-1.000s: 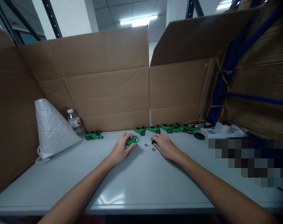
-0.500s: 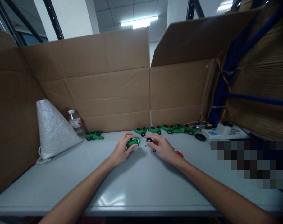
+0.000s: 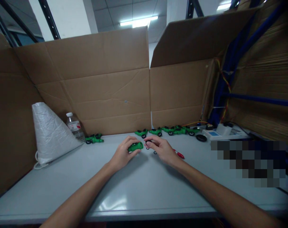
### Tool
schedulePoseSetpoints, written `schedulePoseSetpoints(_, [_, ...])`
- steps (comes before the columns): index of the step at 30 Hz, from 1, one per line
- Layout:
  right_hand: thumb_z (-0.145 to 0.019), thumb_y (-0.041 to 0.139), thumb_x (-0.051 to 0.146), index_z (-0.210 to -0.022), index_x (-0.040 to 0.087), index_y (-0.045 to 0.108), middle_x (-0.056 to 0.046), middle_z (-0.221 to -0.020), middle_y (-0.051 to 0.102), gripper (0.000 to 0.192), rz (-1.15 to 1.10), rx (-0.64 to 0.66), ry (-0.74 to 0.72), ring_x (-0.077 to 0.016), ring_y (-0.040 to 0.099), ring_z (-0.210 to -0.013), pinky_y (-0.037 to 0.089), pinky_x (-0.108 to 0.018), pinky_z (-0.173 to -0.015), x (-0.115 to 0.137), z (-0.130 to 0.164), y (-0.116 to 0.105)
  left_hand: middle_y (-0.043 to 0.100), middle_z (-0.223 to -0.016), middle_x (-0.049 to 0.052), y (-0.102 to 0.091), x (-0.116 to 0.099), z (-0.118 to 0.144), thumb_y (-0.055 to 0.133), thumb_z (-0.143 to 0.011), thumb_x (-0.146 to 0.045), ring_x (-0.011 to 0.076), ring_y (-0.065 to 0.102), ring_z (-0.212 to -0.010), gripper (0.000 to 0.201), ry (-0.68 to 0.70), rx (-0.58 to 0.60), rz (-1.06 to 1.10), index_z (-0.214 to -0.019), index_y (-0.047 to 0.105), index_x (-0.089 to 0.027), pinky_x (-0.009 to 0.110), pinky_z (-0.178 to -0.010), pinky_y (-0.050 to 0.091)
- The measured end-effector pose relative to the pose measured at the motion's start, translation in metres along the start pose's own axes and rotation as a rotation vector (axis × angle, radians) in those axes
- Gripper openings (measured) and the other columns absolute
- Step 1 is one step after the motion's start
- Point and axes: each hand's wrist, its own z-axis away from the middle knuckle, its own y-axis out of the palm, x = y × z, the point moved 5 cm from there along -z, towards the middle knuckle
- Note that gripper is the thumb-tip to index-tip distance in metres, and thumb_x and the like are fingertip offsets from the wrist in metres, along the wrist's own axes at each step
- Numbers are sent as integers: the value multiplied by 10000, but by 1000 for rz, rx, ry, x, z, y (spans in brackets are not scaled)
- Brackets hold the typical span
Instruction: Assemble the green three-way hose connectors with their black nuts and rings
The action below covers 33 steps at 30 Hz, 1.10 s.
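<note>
White woven sack (image 3: 50, 133), cone-shaped, stands at the far left of the grey tabletop (image 3: 139, 186); a clear plastic water bottle with a white cap (image 3: 74, 126) stands just beside it, against the brown cardboard wall (image 3: 98, 85). Near the bottle lies a single green toy vehicle with black wheels (image 3: 94, 138). Left hand (image 3: 122, 153): fingers curled around a green plastic toy body (image 3: 135, 146), gripping it just above the tabletop near the middle of the table. Right hand (image 3: 161, 149): thumb and forefinger pinched on a small black wheel (image 3: 149, 142) held just beside the right end of the green body; whether the two parts touch cannot be told. Small black rings (image 3: 155, 153) lie on the tabletop under the right hand. A red pen (image 3: 180, 154) lies just right of that hand. Behind both hands, a row of green toy vehicles (image 3: 168, 130) lines the cardboard wall. Farther right sit a loose black wheel (image 3: 201, 138) and a white device with a blue panel (image 3: 215, 133).
</note>
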Motion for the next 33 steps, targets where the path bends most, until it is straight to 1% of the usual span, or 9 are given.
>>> schedulePoseSetpoints(2, [-843,807,458,-1138,233,622,-64,-1085,716,414,-14,-73,-7,-226,704,-1024,578,-381,-916,2,0,-3,650,-1230,96,0,-1,0,693,-975,-303,221,636,-1173,280,5,11,-9,-1241,677,-218,349,-1047,506])
schedulePoseSetpoints(4, [-809,842,432,-1088,233,598,-54,-1044,716,420,-17,-100,-18,-219,712,-976,582,-367,-886,4,1,-5,650,-1215,95,0,-3,-1,695,-973,-307,221,638,-1163,270,7,18,-17,-1227,683,-218,354,-1044,510])
schedulePoseSetpoints(7, [-872,785,406,-1035,224,636,-43,-999,721,287,86,-7,-64,-215,710,-930,578,-380,-893,12,4,-1,647,-1205,94,0,-5,-1,687,-976,-306,220,642,-1152,261,12,26,-22,-1223,685,-220,360,-1040,517])
schedulePoseSetpoints(10, [-919,735,362,-1100,234,686,-54,-1089,717,228,218,69,-150,-230,702,-1012,567,-404,-959,21,9,4,641,-1207,92,0,-6,0,684,-978,-303,220,643,-1149,267,25,33,-32,-1233,682,-224,359,-1029,527])
schedulePoseSetpoints(15, [-928,723,305,-1174,254,650,-56,-1129,712,262,325,88,-206,-243,693,-1051,560,-430,-987,30,13,8,616,-1240,93,2,-7,2,660,-994,-317,220,638,-1162,295,44,49,-62,-1277,662,-235,373,-1019,545])
schedulePoseSetpoints(19, [-927,732,290,-1127,249,646,-52,-1083,703,222,364,109,-234,-241,694,-1031,563,-426,-977,33,14,10,603,-1253,97,4,-7,4,640,-1007,-330,224,646,-1153,313,79,62,-77,-1304,647,-234,388,-997,564])
schedulePoseSetpoints(22, [-929,734,291,-1097,242,657,-56,-1075,668,191,364,107,-252,-234,688,-1018,582,-414,-949,37,14,9,598,-1275,105,5,-6,5,632,-1013,-323,225,652,-1152,318,93,72,-87,-1318,632,-232,386,-996,567])
schedulePoseSetpoints(26, [-914,752,317,-1090,244,670,-62,-1090,653,208,313,124,-217,-235,692,-1019,615,-425,-935,37,15,9,607,-1275,106,5,-5,6,631,-1013,-320,229,652,-1167,313,83,84,-98,-1313,630,-229,384,-1011,563])
schedulePoseSetpoints(33, [-915,728,312,-1214,242,653,-74,-1157,698,317,237,131,-192,-230,712,-1043,635,-412,-910,26,12,6,625,-1250,99,2,-7,4,628,-1010,-317,221,668,-1137,287,61,74,-114,-1285,636,-234,360,-1006,561])
